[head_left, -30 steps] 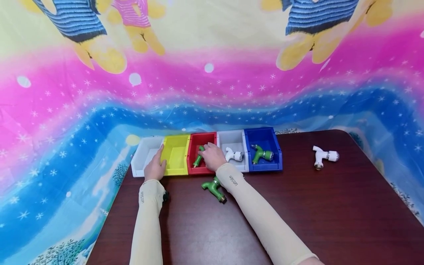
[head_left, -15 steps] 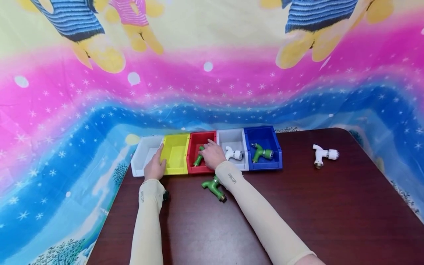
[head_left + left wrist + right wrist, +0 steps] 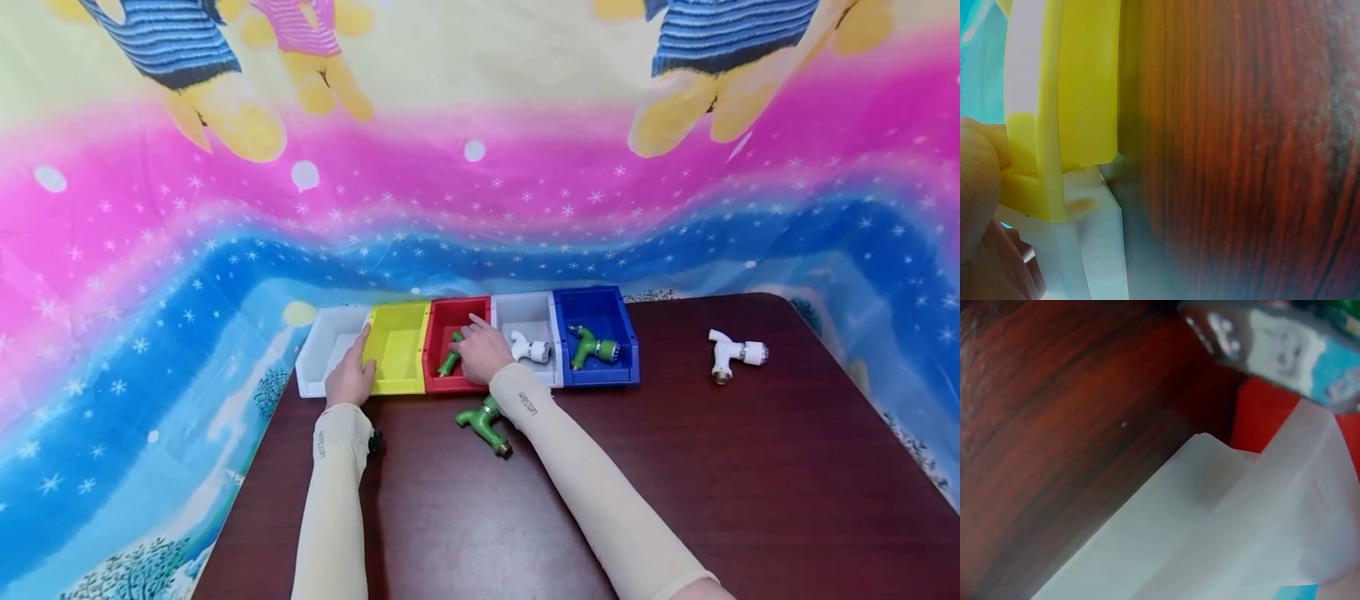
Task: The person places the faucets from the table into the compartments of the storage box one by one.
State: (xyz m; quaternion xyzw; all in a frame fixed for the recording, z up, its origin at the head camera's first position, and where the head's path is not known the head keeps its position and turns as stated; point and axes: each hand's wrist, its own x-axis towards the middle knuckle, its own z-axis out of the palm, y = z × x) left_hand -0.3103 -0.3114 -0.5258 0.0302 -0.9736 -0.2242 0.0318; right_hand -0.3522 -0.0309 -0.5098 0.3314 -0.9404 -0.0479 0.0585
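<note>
My left hand (image 3: 350,377) grips the adjoining walls of the white bin (image 3: 313,375) and the yellow bin (image 3: 397,385). Its index finger lies along the rim, and its thumb is on the yellow side. In the left wrist view, the other fingers are bent down beside the white bin's wall (image 3: 1100,244). Inside the red bin (image 3: 457,307), my right hand (image 3: 483,350) holds a green tap (image 3: 448,363), its index finger raised; the hand hides part of the tap. The right wrist view has a chrome part (image 3: 1285,353) up close.
Another green tap (image 3: 483,429) lies on the table (image 3: 480,517) beneath my right wrist. A white tap (image 3: 531,348) lies in the grey-white bin (image 3: 525,308), and a green tap (image 3: 592,347) in the blue bin (image 3: 600,302). One more white tap (image 3: 733,354) lies far right.
My right index finger has lifted and straightened a little. Both hands otherwise stay in place, and the taps and bins have not moved.
</note>
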